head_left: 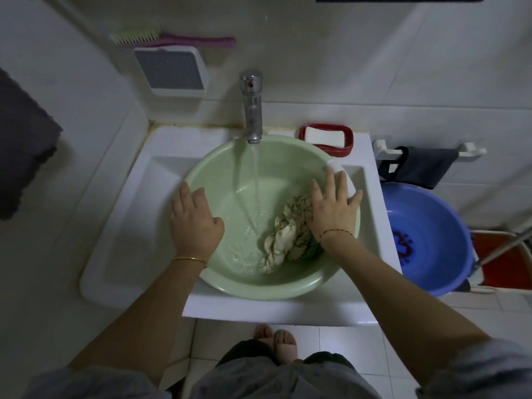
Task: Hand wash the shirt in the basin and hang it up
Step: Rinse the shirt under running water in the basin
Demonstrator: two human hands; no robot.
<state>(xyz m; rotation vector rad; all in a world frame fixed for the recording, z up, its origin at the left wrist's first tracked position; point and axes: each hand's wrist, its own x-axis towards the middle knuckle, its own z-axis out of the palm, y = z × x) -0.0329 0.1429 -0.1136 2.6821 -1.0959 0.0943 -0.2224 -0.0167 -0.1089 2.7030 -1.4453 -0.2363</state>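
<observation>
View looking down at a white sink [129,226] set against a tiled wall, with a person's two bare arms reaching in from 6 o'clock.

A round pale green basin [259,292] sits in the sink and fills most of it. On the floor at 3 o'clock, just beside the sink, stands a blue basin [431,240]. A dark towel [23,145] hangs at the 9 o'clock edge.

The shirt [288,237], cream with a dark pattern, lies crumpled and wet inside the green basin, toward its 4 o'clock side. Shallow water covers the basin floor.

The left hand [195,223] rests on the basin's rim at 9 o'clock, fingers loosely extended and gripping nothing. The right hand [334,211] lies flat at the 3 o'clock rim with fingers spread. Its heel and thumb side touch the shirt. Its fingertips cover a white rounded block [345,177] at 2 o'clock, pressing rather than clenching.

A metal tap [252,110] stands at 12 o'clock. A stream of water [255,180] runs from it into the basin, landing left of the shirt.

A red soap dish [349,139] holding a white bar [324,136] sits on the sink ledge at 1 o'clock. A scrubbing brush [172,38] with a pink handle rests on the wall at 11 o'clock. A gold bangle [190,260] circles the left wrist and a red thread [336,231] the right.
</observation>
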